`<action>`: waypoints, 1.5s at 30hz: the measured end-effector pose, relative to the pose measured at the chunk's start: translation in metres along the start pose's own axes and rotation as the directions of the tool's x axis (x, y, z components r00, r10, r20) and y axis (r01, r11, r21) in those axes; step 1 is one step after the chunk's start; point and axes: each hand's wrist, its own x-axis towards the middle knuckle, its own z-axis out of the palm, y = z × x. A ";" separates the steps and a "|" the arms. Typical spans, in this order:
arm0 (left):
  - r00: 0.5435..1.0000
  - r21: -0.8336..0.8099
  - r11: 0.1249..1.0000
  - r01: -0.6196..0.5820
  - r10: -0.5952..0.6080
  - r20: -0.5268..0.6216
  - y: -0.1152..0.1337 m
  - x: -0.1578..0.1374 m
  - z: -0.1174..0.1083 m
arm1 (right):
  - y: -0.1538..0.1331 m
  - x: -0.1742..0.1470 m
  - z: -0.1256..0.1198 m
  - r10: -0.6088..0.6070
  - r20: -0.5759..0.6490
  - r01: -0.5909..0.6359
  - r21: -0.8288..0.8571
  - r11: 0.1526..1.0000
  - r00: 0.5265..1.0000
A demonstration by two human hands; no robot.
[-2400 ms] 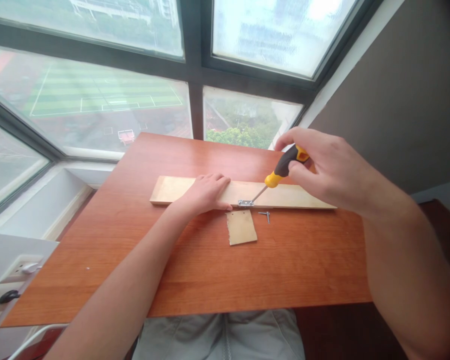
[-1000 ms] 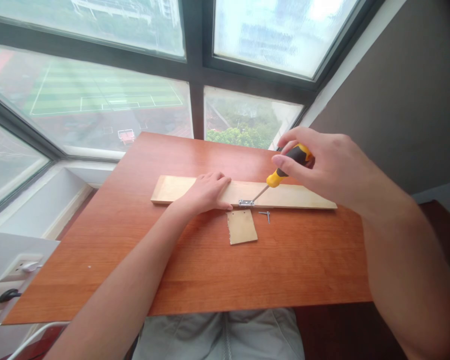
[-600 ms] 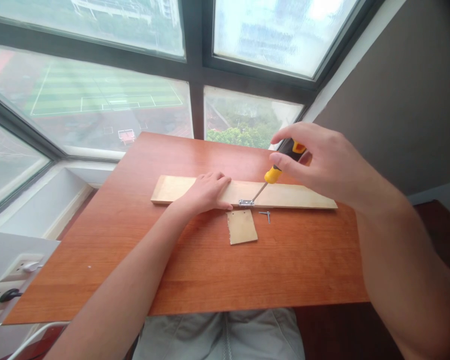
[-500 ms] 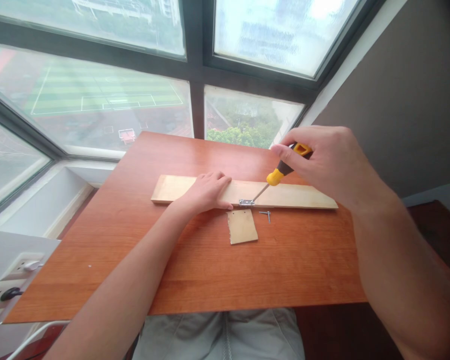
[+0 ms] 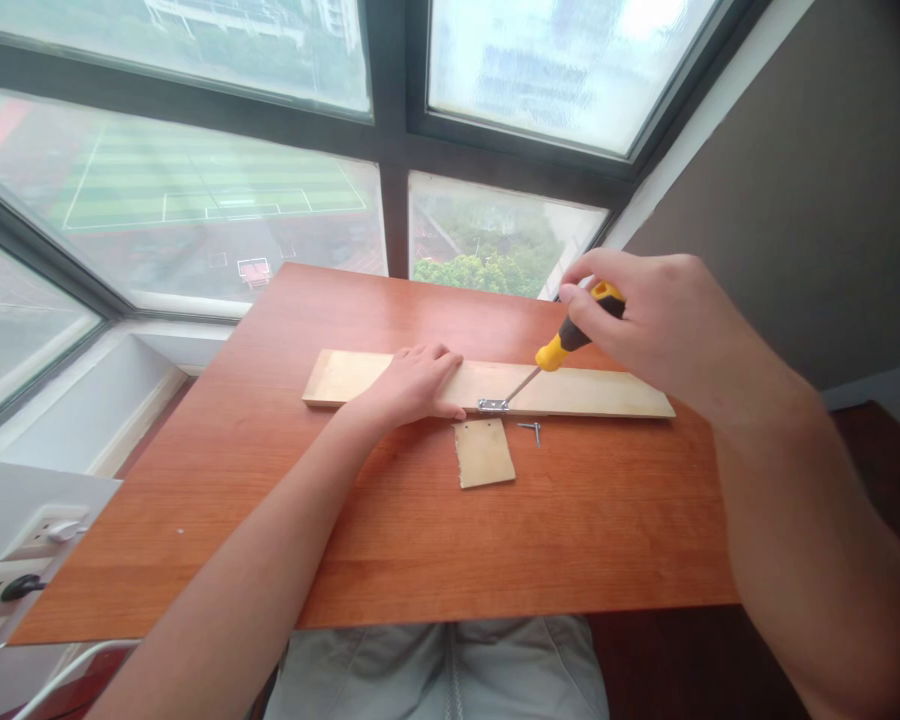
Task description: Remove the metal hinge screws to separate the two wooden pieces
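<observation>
A long pale wooden board lies across the table. My left hand grips it left of its middle, thumb at the near edge and fingers over the top. Beside that thumb, a small silver metal hinge sits at the board's near edge. My right hand is closed around the handle of a yellow and black screwdriver, tilted with its tip down at the right end of the hinge. Just in front of the board lie a small square wood piece with two holes and a couple of screws.
The reddish-brown table stands against large windows with dark frames. Wall sockets with plugs are at the lower left. My lap in grey trousers is under the near edge.
My right hand and the screwdriver handle have shifted slightly right, while the tip stays at the hinge. The left hand and the board look unmoved.
</observation>
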 end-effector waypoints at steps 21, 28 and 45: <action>1.000 -0.006 1.000 -0.008 0.008 -0.005 0.001 -0.001 -0.002 | 0.002 -0.006 -0.005 -0.079 0.066 0.071 0.111 0.991 0.995; 1.000 -0.017 1.000 0.003 -0.003 0.003 0.002 -0.002 -0.003 | 0.002 -0.008 -0.001 -0.096 -0.003 0.096 0.093 0.991 0.995; 1.000 -0.019 1.000 0.002 -0.002 0.014 0.003 -0.002 -0.005 | -0.001 -0.008 -0.003 -0.186 -0.008 0.181 0.276 0.944 0.983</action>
